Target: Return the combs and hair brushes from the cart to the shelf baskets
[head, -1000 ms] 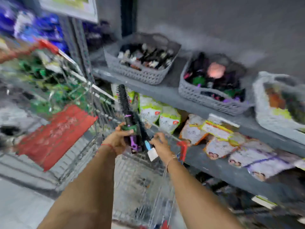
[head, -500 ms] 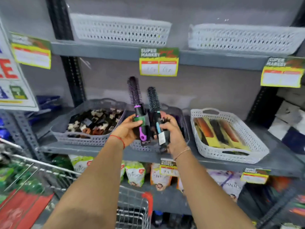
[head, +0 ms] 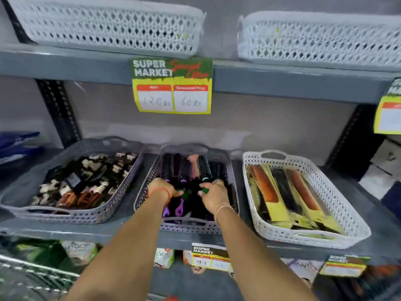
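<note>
Both my hands are down inside the middle grey basket [head: 186, 228], which holds several round hair brushes. My left hand [head: 162, 190] is closed around a purple-handled round brush [head: 184, 168] that lies with its bristle head toward the back wall. My right hand [head: 213, 195] grips a black round brush [head: 204, 165] lying beside it, also head to the back. Both brushes rest low among the others in the basket. The white basket [head: 303, 238] to the right holds packaged combs [head: 264, 185].
A grey basket [head: 71, 215] of hair claws stands to the left. Two white baskets [head: 112, 25] sit on the upper shelf above a yellow price tag [head: 171, 88]. The wire cart [head: 32, 276] shows at the bottom left. Packets fill the lower shelf.
I carried both brushes from the cart up to the shelf, then lowered them from upright in front of the middle basket to lying inside it. The view turned toward the shelf.
</note>
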The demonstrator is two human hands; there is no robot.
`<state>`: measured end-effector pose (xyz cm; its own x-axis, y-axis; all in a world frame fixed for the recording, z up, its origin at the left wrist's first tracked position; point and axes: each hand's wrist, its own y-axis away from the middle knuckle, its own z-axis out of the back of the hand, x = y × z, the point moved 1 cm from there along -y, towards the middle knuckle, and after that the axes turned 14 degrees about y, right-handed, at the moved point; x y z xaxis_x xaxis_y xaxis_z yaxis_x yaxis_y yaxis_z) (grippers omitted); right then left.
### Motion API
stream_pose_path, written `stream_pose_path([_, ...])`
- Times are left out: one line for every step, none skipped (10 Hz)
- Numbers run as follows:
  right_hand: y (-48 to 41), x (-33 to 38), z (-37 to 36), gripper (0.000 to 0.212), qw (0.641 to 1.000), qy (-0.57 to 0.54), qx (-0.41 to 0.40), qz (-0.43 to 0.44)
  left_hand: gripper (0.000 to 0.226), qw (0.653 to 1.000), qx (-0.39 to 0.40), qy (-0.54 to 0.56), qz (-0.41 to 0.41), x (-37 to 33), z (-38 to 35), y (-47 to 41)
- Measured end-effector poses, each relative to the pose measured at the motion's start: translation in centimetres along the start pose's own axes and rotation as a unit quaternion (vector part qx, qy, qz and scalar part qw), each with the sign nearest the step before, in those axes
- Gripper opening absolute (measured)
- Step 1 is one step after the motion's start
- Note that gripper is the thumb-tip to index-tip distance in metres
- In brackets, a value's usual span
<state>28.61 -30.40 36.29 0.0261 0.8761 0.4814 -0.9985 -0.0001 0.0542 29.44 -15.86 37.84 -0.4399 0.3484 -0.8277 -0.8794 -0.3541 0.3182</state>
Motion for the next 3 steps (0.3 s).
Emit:
stream_pose_path([-0.5,-0.1,0.4,0.038,0.999,0.008,0.031,0.023,0.065,0.996,-0.062,-0.066,-0.019,-0.1,0.1,0.6])
stream_pose_path([0.5,0.0,1.3,0.048,0.995,0.059,0.075,0.038,0.052,0.993,-0.063,-0.077,-0.055,-0.1,0.1,2.1])
stream_pose_path([3.2,0.6,1.3,0.053,0.991,0.121,0.037,0.032,0.043,0.99,-0.082,-0.048,-0.104,1.3,0.5,4.4])
